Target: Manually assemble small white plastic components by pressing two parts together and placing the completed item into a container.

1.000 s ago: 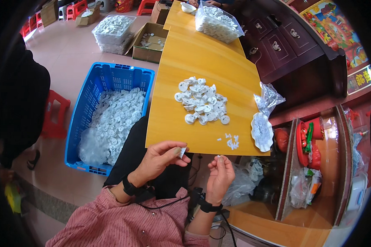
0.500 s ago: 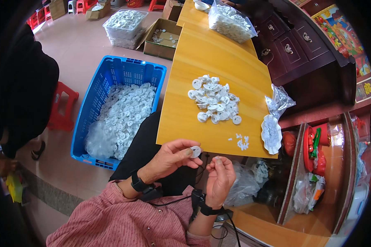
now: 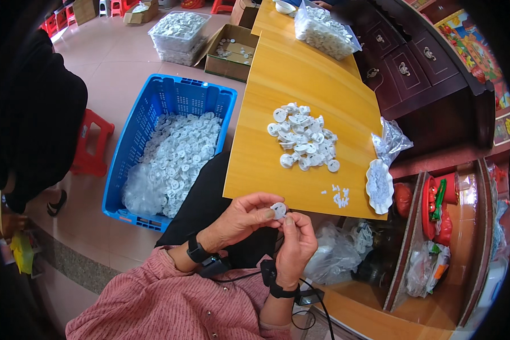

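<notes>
White disc (image 3: 278,211) between 2 hands (image 3: 241,221) (image 3: 296,245)

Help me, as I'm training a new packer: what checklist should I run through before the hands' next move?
1. White disc held in left grip: ok.
2. Right grip brought close to the disc: ok.
3. Small piece in the right grip: cannot tell; fingers hide it.
4. Loose small white pieces on the table: ok.
5. Pile of white parts apart from those pieces: ok.
6. Blue crate standing upright: ok.
</notes>
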`<state>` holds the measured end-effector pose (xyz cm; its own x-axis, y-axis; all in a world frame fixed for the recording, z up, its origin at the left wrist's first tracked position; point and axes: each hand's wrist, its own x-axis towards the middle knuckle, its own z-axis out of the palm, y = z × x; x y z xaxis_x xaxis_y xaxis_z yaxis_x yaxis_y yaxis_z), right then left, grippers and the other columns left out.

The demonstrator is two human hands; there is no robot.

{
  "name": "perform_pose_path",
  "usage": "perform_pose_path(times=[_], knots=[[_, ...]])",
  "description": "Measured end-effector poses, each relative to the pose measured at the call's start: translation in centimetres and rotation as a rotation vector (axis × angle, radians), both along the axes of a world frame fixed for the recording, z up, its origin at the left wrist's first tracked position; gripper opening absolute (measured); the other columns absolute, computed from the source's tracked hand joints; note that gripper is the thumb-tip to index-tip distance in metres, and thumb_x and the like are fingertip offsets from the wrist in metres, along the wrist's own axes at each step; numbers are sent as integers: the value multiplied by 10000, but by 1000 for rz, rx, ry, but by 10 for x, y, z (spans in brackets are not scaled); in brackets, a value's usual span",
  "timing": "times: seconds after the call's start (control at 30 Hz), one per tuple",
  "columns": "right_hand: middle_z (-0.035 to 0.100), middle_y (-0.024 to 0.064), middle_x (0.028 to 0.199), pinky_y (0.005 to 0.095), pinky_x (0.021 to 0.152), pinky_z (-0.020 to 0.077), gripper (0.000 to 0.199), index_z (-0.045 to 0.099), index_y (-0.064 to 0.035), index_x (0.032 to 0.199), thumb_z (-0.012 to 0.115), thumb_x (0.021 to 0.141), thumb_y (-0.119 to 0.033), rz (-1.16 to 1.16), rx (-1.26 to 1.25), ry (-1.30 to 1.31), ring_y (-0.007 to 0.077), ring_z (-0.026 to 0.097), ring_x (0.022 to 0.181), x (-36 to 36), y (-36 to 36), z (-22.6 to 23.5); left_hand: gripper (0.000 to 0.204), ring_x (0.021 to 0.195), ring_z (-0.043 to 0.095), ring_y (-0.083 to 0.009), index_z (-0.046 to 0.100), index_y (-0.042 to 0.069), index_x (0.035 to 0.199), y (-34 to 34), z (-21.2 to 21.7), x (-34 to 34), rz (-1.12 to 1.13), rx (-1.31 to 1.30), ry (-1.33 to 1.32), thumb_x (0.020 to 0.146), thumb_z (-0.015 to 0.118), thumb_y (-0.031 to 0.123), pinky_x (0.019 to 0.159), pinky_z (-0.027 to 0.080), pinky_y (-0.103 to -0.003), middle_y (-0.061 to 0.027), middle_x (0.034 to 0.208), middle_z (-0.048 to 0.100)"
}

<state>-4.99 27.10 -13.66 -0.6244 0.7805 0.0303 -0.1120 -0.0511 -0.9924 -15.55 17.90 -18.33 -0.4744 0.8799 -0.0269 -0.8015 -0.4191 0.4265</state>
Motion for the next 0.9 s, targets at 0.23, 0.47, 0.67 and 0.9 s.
perform_pose_path(times=[0.23, 0.47, 0.67, 0.9], knots=[[583, 62, 1041, 228, 798, 492, 38, 609, 44, 978, 609, 942, 30, -44, 295, -144, 108, 595, 892, 0, -5, 7, 357, 1109, 649, -204, 579, -15, 1300, -1, 0, 1, -1, -6, 14, 955, 649, 49, 964, 559, -334, -130, 1216, 648], [534, 111, 1151, 263, 867, 494, 38, 590, 47, 974, 605, 939, 44, -75, 439, -153, 148, 577, 988, 3, -5, 6, 363, 1120, 643, -209, 572, -16, 1294, -1, 0, 1, 6, 8, 17, 948, 659, 46, 974, 553, -349, -131, 1220, 645], [517, 116, 1184, 291, 904, 495, 47, 593, 38, 987, 603, 942, 46, -35, 568, -185, 173, 561, 1050, 2, -4, 5, 351, 1108, 646, -215, 584, -4, 1274, 0, -1, 0, 1, -5, 18, 940, 674, 58, 971, 555, -377, -128, 1212, 645], [519, 116, 1183, 291, 905, 499, 45, 592, 38, 985, 603, 942, 45, -28, 552, -185, 176, 565, 1041, 2, -5, 2, 357, 1090, 653, -194, 585, -18, 1280, 0, -3, 1, 18, -9, 48, 936, 668, 30, 960, 552, -338, -124, 1192, 658]])
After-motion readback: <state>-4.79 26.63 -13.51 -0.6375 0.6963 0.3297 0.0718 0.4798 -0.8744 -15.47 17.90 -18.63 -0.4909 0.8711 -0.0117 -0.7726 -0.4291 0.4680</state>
